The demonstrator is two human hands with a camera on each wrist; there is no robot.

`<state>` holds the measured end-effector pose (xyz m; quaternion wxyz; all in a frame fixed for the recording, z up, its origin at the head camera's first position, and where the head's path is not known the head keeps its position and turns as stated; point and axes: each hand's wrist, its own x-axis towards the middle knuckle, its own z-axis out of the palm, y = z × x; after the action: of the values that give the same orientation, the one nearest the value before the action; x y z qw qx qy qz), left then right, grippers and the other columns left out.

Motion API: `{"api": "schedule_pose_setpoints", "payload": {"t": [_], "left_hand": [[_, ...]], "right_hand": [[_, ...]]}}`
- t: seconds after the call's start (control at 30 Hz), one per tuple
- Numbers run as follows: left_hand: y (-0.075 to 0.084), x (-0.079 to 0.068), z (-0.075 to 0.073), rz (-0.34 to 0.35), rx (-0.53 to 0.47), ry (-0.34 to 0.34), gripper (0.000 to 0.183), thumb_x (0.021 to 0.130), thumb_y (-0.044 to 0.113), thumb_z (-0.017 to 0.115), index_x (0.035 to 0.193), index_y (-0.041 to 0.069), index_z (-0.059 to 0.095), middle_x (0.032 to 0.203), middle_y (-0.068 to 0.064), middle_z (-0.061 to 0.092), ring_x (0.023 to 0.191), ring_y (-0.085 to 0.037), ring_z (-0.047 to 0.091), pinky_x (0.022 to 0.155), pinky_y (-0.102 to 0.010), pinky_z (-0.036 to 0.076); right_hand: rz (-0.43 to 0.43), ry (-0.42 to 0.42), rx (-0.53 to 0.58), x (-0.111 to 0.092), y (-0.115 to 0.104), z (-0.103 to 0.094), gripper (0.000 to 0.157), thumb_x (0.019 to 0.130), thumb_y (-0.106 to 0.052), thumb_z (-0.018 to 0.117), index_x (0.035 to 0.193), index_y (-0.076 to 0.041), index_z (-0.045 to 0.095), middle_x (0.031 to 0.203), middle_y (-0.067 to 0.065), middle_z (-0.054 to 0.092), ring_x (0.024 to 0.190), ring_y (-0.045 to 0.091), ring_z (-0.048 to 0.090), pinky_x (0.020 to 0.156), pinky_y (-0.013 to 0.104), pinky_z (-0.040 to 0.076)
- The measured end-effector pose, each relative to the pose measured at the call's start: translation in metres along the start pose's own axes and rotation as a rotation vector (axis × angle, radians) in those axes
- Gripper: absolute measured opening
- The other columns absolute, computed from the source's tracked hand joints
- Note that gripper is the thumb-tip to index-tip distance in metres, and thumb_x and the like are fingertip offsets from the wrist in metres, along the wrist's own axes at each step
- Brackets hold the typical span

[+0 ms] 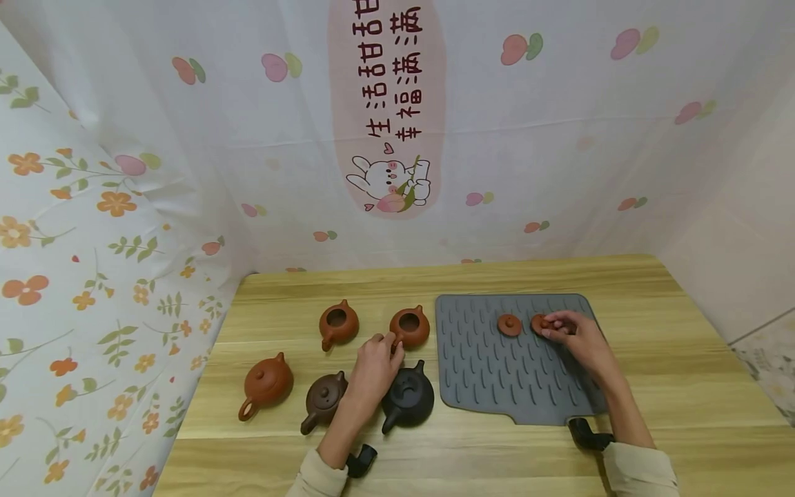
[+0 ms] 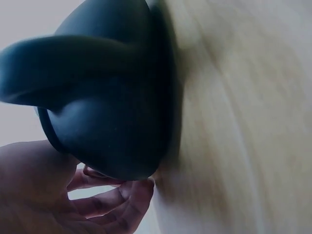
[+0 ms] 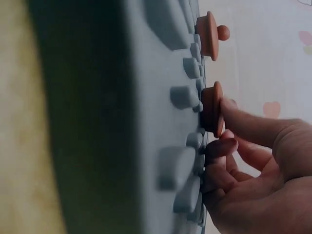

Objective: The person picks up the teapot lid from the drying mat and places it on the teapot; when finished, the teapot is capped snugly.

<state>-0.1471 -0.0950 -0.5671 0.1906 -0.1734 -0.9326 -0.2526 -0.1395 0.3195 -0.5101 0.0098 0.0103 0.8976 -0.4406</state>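
My left hand [image 1: 374, 366] reaches over the dark teapots and grips the handle side of a lidless reddish-brown clay teapot [image 1: 419, 334]. In the left wrist view a black teapot [image 2: 117, 126] hides part of its curled fingers. On the grey ridged mat [image 1: 478, 373], my right hand [image 1: 582, 339] pinches a round reddish-brown teapot lid [image 1: 537, 324] by its top; the lid [image 3: 212, 109] sits on the mat's ridges in the right wrist view. A second matching lid [image 1: 509, 325] lies to its left, knob up.
Another lidless reddish-brown teapot [image 1: 348, 330] stands back left. Nearer are a lidded reddish-brown teapot [image 1: 273, 379], a lidded dark brown teapot [image 1: 326, 399] and the black teapot [image 1: 415, 404], close to my left forearm. A printed curtain [image 1: 459, 241] hangs behind the wooden table [image 1: 472, 455].
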Motion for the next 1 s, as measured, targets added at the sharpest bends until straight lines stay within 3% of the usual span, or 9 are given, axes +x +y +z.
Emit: {"api": "schedule_pose_setpoints", "payload": {"t": [0.03, 0.23, 0.47, 0.67, 0.73, 0.9, 1.0], "left_hand": [[-0.004, 0.000, 0.007, -0.015, -0.007, 0.006, 0.015, 0.101, 0.013, 0.077, 0.089, 0.008, 0.070, 0.070, -0.002, 0.055, 0.058, -0.019, 0.056, 0.055, -0.029, 0.046], [-0.008, 0.000, 0.012, -0.015, 0.032, 0.011, 0.018, 0.102, 0.018, 0.077, 0.087, 0.012, 0.070, 0.070, 0.000, 0.055, 0.058, -0.017, 0.057, 0.055, -0.027, 0.045], [-0.004, 0.001, 0.009, -0.025, 0.033, -0.010, 0.016, 0.103, 0.017, 0.076, 0.088, 0.012, 0.071, 0.071, 0.000, 0.057, 0.059, -0.017, 0.059, 0.057, -0.028, 0.047], [0.000, 0.002, 0.004, -0.034, -0.028, 0.000, 0.018, 0.103, 0.014, 0.074, 0.087, 0.009, 0.069, 0.070, -0.004, 0.056, 0.059, -0.021, 0.058, 0.058, -0.032, 0.050], [0.004, 0.001, -0.007, -0.002, -0.021, 0.001, 0.018, 0.104, 0.015, 0.073, 0.088, 0.007, 0.069, 0.072, -0.006, 0.057, 0.060, -0.023, 0.060, 0.059, -0.033, 0.051], [0.003, 0.000, -0.006, -0.001, -0.005, -0.012, 0.016, 0.103, 0.016, 0.075, 0.090, 0.008, 0.070, 0.074, -0.006, 0.059, 0.061, -0.021, 0.061, 0.058, -0.031, 0.050], [-0.002, 0.000, 0.004, -0.034, -0.019, -0.018, 0.015, 0.101, 0.015, 0.077, 0.089, 0.010, 0.070, 0.073, -0.004, 0.058, 0.058, -0.020, 0.058, 0.056, -0.030, 0.048]], "right_hand": [[0.001, 0.001, 0.000, 0.000, 0.000, 0.000, 0.036, 0.106, -0.010, 0.075, 0.131, 0.013, 0.066, 0.118, 0.024, 0.067, 0.092, 0.002, 0.054, 0.075, 0.018, 0.049], [0.026, 0.016, 0.030, 0.001, -0.001, 0.001, 0.035, 0.105, -0.008, 0.075, 0.130, 0.014, 0.066, 0.116, 0.021, 0.065, 0.091, 0.003, 0.053, 0.074, 0.018, 0.050], [0.037, 0.027, 0.047, 0.000, -0.001, 0.000, 0.035, 0.105, -0.008, 0.076, 0.130, 0.014, 0.067, 0.118, 0.019, 0.064, 0.093, 0.004, 0.051, 0.074, 0.018, 0.048], [0.046, 0.034, 0.040, -0.002, -0.013, 0.001, 0.038, 0.106, -0.015, 0.076, 0.132, 0.011, 0.068, 0.123, 0.020, 0.068, 0.094, -0.001, 0.054, 0.077, 0.016, 0.050], [0.046, 0.032, 0.034, -0.003, -0.019, 0.001, 0.039, 0.106, -0.017, 0.077, 0.133, 0.010, 0.068, 0.126, 0.022, 0.067, 0.096, -0.002, 0.056, 0.079, 0.015, 0.051], [0.033, 0.023, 0.010, -0.004, -0.031, 0.001, 0.040, 0.105, -0.020, 0.078, 0.133, 0.008, 0.069, 0.129, 0.024, 0.065, 0.099, 0.002, 0.056, 0.080, 0.018, 0.049], [0.029, 0.027, 0.006, -0.003, -0.035, 0.002, 0.039, 0.105, -0.021, 0.079, 0.132, 0.006, 0.070, 0.129, 0.022, 0.065, 0.099, 0.002, 0.056, 0.081, 0.018, 0.049]]}}
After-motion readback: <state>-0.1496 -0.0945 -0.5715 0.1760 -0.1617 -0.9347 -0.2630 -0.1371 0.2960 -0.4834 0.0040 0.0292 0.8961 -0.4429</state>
